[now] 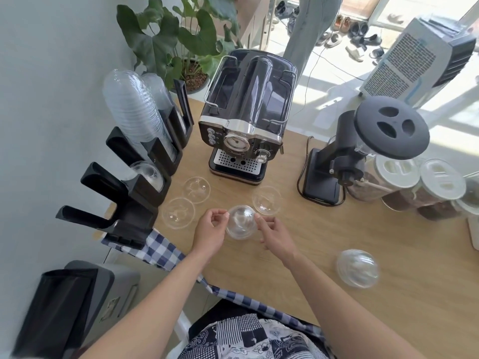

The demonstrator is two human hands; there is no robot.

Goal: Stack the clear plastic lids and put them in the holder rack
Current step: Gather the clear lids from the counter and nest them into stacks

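Observation:
A clear dome lid (241,222) is held between my two hands above the wooden table (363,237). My left hand (211,231) pinches its left rim and my right hand (274,233) pinches its right rim. Three more clear lids lie upturned on the table: one (196,189) in front of the coffee machine, one (178,212) to its near left, one (267,199) just beyond the held lid. Another dome lid (357,268) rests dome-up at the near right. The black holder rack (134,193) stands along the left wall, with a tall lid stack (134,107) in a far slot and a single lid (146,173) in a nearer slot.
A black espresso machine (246,117) stands at the back centre and a black grinder (363,151) to its right, with lidded jars (420,187) beside it. A checked cloth (155,248) hangs over the table's near-left edge. A potted plant (181,40) stands behind the rack.

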